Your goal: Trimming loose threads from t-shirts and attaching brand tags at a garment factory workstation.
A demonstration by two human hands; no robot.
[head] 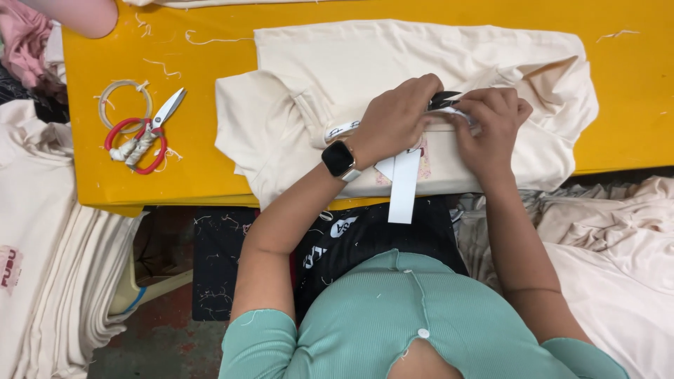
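Note:
A cream garment lies folded on the yellow table. My left hand, with a smartwatch on the wrist, presses on the garment near its collar and grips a small dark tool. My right hand pinches the fabric and a strip right beside that tool. White paper tags hang from under my hands over the table's front edge.
Red-handled scissors and a roll of clear tape lie on the table's left part among loose threads. A stack of folded cream garments stands at the left, more cream cloth at the right. Another person's arm shows at the top left.

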